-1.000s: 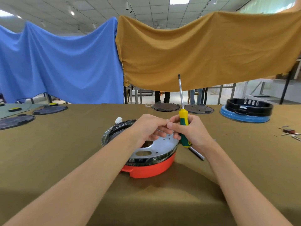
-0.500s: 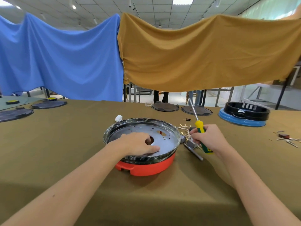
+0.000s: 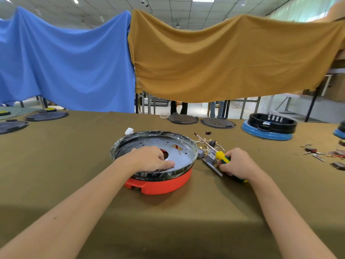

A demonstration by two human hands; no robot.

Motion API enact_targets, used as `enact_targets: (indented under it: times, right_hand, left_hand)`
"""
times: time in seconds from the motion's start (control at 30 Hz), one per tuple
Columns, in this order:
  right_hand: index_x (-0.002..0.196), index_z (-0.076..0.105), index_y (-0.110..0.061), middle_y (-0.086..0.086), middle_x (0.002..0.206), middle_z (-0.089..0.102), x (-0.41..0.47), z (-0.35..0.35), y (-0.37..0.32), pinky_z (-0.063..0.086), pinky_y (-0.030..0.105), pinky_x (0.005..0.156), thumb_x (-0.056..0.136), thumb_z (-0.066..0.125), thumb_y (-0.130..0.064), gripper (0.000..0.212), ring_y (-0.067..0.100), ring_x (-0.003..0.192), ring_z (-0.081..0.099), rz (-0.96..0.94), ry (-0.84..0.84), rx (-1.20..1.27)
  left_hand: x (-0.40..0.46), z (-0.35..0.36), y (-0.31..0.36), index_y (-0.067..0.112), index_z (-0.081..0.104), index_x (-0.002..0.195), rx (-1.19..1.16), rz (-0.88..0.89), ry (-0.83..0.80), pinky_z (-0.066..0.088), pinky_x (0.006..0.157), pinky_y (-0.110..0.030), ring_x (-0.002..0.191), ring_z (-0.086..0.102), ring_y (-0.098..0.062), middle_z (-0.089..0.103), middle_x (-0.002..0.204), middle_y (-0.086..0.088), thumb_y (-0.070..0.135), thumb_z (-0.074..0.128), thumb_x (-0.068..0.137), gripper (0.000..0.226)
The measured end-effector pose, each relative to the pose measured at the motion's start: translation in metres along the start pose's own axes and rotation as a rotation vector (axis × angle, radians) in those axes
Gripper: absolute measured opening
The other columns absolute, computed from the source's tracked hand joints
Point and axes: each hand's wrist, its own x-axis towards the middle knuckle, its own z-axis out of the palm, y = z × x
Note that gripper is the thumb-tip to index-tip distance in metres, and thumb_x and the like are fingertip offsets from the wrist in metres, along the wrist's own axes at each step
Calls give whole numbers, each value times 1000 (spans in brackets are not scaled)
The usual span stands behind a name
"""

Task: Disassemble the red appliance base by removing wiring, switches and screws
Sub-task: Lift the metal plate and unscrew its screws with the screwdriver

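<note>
The fingers of the left hand lie relaxed on the metal plate of the red appliance base. Right of them, the right hand grips the screwdriver, wiring just beyond its fingertips.

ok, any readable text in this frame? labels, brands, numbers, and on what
None can be read.
Screwdriver handle: no print visible on its yellow and green.
Red appliance base and its metal plate: only holes, no markings.
Black-and-blue appliance at far right: a pale patch on the rim, too small and blurred to read.
</note>
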Motion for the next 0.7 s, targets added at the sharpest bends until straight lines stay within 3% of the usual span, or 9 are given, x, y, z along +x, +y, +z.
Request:
enact_targets:
  times: [0.13,0.23,0.3,0.4,0.5,0.6,0.63,0.7]
  right_hand:
    - [85,73,-9,8,61,65,-3,-1,6,53,33,61,84,69,-11,5,16,52,57,-34,91,371]
    - [84,65,5,11,67,57,-6,-3,5,50,29,54,88,68,-15,20,16,51,53,-3,246,782]
    - [78,60,-4,8,67,56,-6,-5,2,50,26,50,93,66,-21,23,15,50,53,31,265,953]
    - [79,59,-6,7,67,60,-6,-4,-2,52,28,55,94,66,-26,25,17,55,57,13,198,970]
    - [87,66,-2,11,75,69,-5,5,-14,54,24,55,92,70,-22,21,15,60,65,-40,58,935]
    - [96,66,2,16,87,74,-3,16,-35,57,27,63,87,76,-24,28,19,73,69,-68,-62,872]
    - [96,66,3,16,90,73,-2,19,-43,57,27,64,86,77,-25,31,20,76,69,-74,-78,841]
    - [96,63,4,17,91,71,0,26,-55,57,28,64,87,76,-21,29,21,77,67,-72,-104,840]
  left_hand:
    - [-4,-2,-3,14,62,81,-124,23,101,47,71,-35,76,64,-18,68,81,1,60,56,89,47]
    - [-7,-9,-8,25,64,90,-325,-6,281,45,65,-24,84,63,-8,67,89,9,47,64,89,21]
    - [-6,-17,-17,24,62,101,-313,-69,359,46,74,-26,99,61,-14,65,102,5,38,65,90,18]
    - [-6,-22,-35,21,47,132,-176,-301,346,39,99,-40,125,43,-32,45,134,-13,27,62,91,44]
    - [-10,-22,-48,20,35,142,-115,-471,365,35,101,-45,128,34,-35,35,140,-17,15,54,90,55]
    - [-10,-23,-60,18,36,139,-145,-493,335,48,90,-45,115,50,-37,45,133,-16,6,43,90,51]
    - [-10,-23,-64,16,39,136,-245,-481,286,54,76,-43,102,59,-37,51,126,-18,2,38,89,49]
    - [-13,-23,-70,13,48,124,-403,-480,248,53,44,-35,73,66,-36,59,106,-18,-1,31,87,44]
